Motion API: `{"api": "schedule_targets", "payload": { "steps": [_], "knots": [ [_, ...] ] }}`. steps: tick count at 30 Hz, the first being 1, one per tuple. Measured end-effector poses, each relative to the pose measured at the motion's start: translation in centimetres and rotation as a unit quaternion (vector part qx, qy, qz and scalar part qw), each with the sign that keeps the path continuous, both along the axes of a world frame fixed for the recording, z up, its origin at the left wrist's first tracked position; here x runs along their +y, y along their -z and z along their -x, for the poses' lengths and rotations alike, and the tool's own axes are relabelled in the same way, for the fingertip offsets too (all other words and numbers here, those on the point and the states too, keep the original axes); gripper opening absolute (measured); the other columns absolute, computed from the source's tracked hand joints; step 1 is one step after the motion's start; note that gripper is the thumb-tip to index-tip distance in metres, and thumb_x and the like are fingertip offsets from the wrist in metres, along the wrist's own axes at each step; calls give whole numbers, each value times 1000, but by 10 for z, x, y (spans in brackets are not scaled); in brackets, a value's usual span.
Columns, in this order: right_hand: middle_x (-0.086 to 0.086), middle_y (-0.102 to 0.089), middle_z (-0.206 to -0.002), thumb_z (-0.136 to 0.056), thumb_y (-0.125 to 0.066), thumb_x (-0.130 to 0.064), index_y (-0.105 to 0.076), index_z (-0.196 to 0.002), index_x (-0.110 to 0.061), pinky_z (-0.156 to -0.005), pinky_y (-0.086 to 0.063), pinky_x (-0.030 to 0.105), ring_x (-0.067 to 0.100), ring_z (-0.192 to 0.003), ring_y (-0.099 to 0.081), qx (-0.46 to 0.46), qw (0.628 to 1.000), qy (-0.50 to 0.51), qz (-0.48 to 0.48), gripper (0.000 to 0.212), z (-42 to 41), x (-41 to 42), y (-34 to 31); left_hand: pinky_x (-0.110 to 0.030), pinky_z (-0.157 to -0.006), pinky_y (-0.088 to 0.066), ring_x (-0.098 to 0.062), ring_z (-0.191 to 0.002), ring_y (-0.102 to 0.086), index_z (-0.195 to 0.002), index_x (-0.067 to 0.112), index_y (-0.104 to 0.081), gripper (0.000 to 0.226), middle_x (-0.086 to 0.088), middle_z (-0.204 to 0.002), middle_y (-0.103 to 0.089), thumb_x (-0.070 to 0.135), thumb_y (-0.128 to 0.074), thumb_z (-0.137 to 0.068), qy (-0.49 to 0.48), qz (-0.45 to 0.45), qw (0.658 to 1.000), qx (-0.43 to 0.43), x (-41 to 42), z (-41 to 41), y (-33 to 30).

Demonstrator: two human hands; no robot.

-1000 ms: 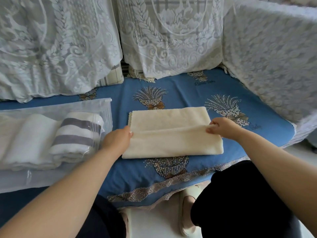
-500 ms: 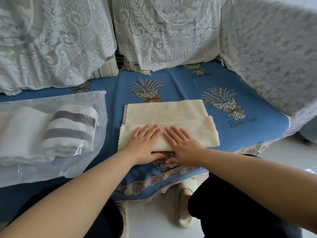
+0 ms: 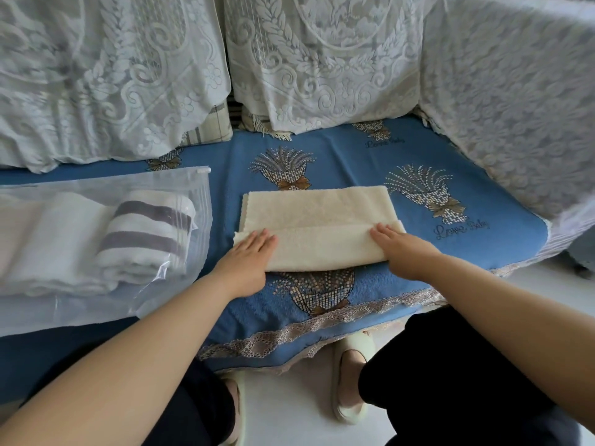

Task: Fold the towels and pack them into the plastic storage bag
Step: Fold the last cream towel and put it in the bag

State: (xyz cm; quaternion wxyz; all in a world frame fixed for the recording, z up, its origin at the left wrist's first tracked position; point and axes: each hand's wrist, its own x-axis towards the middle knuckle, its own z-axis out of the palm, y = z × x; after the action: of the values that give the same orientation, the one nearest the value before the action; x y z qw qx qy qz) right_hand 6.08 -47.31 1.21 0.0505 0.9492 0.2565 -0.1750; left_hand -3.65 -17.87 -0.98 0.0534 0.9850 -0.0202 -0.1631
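A: What lies at the far left?
B: A clear plastic storage bag lies flat on the blue sofa cover. Inside it there is a white folded towel, and just beside it, toward the bag's mouth, a rolled towel with grey stripes.

A: And next to the bag?
B: The left hand. Its fingers are straight and together, and it presses flat on the left end of the cream towel.

A: Where is this cream towel?
B: In the middle of the sofa cover, near the bag but not touching it. It is folded; the near layer lies over the far layer, and the far layer shows behind it.

A: The other hand?
B: The right hand presses the right end of the same towel, also flat with straight fingers. The two hands are well apart, one at each end.

A: What is behind?
B: White lace covers hang over the sofa back, and one more is on the right side.
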Motion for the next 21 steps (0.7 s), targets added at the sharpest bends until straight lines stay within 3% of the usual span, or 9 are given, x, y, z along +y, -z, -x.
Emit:
{"api": "schedule_targets", "payload": {
  "steps": [2, 3, 4, 6, 8, 10, 13, 17, 21],
  "knots": [
    [7, -36, -148, -91, -35, 0, -38, -140, -15, -98, -41, 35, 25, -133, -39, 35, 998, 44, 0, 50, -5, -2, -16, -35, -117, -21, -26, -144, -20, -151, 16, -17, 64, -10, -159, -14, 3, -31, -90, -49, 44, 997, 39, 0, -6, -18],
    [10, -55, -124, -90, -37, 0, -56, -117, -15, -81, -44, 32, 27, -112, -53, 53, 997, 55, -6, 37, -8, -5, -22, -35, -105, -36, -29, -129, -41, -141, 14, -37, 51, -14, -146, -38, 6, -33, -91, -80, 74, 992, 60, 2, -9, -29],
    [10, -59, -94, -86, -39, 1, -59, -87, -15, -65, -39, 30, 26, -87, -55, 72, 995, 67, -22, 25, -9, -10, -28, -33, -86, -44, -27, -106, -53, -119, 12, -53, 34, -13, -123, -54, 8, -34, -91, -91, 96, 988, 77, 5, -11, -39],
    [5, -44, -66, -80, -43, 0, -44, -64, -11, -56, -27, 29, 21, -63, -38, 129, 983, 106, -79, 19, -13, -25, -33, -31, -60, -31, -18, -71, -42, -75, 13, -45, 17, -6, -82, -49, 8, -37, -89, -83, 114, 984, 109, 11, -11, -55],
    [3, -47, -67, -83, -47, -7, -52, -70, -9, -58, -35, 26, 18, -62, -41, 178, 954, 158, -182, 14, -14, -41, -36, -31, -56, -24, -16, -65, -36, -67, 14, -38, 22, -2, -74, -42, 9, -40, -89, -108, 134, 980, 102, 18, -11, -62],
    [6, -58, -76, -88, -54, -12, -61, -84, -1, -67, -51, 28, 18, -70, -56, 166, 903, 220, -330, 14, -22, -48, -37, -30, -61, -31, -18, -74, -47, -75, 13, -52, 16, -3, -82, -52, 16, -47, -90, -169, 207, 963, 31, 26, -15, -63],
    [10, -63, -90, -93, -57, -22, -59, -98, 2, -70, -57, 27, 21, -82, -64, 124, 837, 274, -457, 25, -39, -43, -33, -31, -76, -43, -19, -92, -59, -105, 15, -65, 24, -1, -100, -65, 32, -59, -88, -304, 341, 883, -108, 33, -28, -51],
    [9, -57, -97, -97, -45, -29, -54, -101, -5, -73, -47, 34, 30, -93, -55, 25, 867, 304, -395, 26, -63, -15, -15, -31, -79, -44, -22, -97, -58, -120, 10, -56, 41, -5, -115, -63, 38, -58, -90, -381, 378, 824, -181, 28, -47, -23],
    [22, -52, -126, -100, -32, -27, -42, -121, 1, -82, -34, 37, 37, -114, -49, 3, 880, 341, -330, 36, -73, 4, 3, -33, -86, -39, -30, -113, -53, -132, 11, -43, 46, -8, -131, -54, 35, -52, -94, -384, 320, 842, -203, 23, -62, -9]
  ]
}}
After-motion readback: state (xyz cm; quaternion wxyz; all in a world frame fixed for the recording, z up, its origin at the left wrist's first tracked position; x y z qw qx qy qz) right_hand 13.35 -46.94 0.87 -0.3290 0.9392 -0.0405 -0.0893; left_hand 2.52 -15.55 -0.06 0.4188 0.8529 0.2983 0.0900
